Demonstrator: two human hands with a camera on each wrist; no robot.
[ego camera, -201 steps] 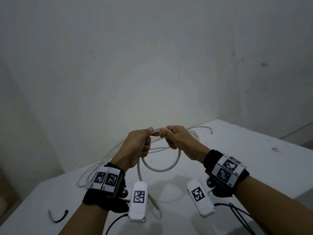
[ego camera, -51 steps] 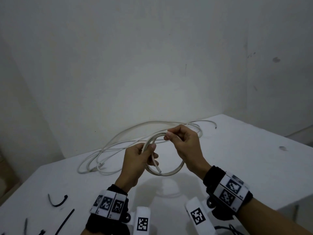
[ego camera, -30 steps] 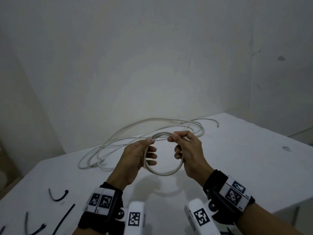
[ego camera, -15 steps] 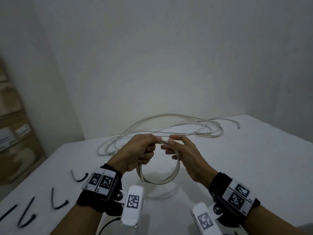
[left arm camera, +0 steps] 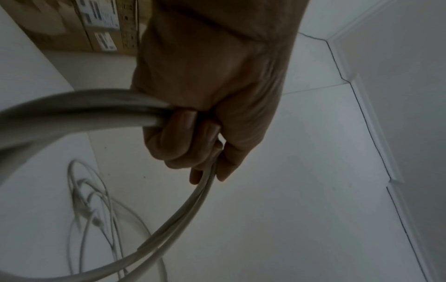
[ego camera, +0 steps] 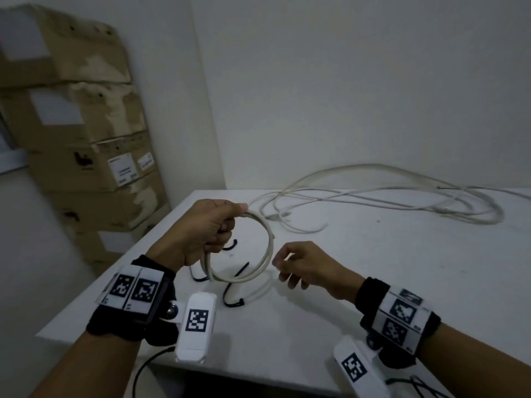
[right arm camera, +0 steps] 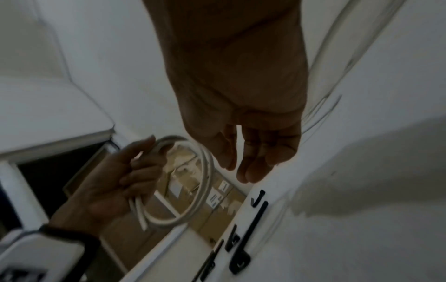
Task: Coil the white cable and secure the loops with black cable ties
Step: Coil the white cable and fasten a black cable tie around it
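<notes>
- Holding the small coil of white cable upright above the table, with left hand fisted round the gathered turns at the coil's upper left; fingers curled tight, cut end poking out below the fist.
- Hanging free just beside the coil's right edge, right hand loosely half-curled, nothing in it, not touching the cable.
- Judged step: fetching a tie while the coil is pinned one-handed.
- Best done by keeping the left fist firm so the springy turns cannot fan apart, then picking one of the black cable ties lying on the table below the coil, by its thin tail.
- Worth threading the tail through the ring's centre and round all turns close to the fist, where the strands lie tightest.
- Risk, as a guess: stiff round jacket wanting to unwind once the fist slackens.
- Smooth, matte, off-white, round in section, two or three turns forming a neat ring.
- Slim, flat, glossy black strips, curved, several scattered near the table's left edge.
- Sprawling in loose tangled loops at the table's far side, more white cable.
- Matte white tabletop; stacked brown cardboard boxes, worn and labelled, against the left wall.
</notes>
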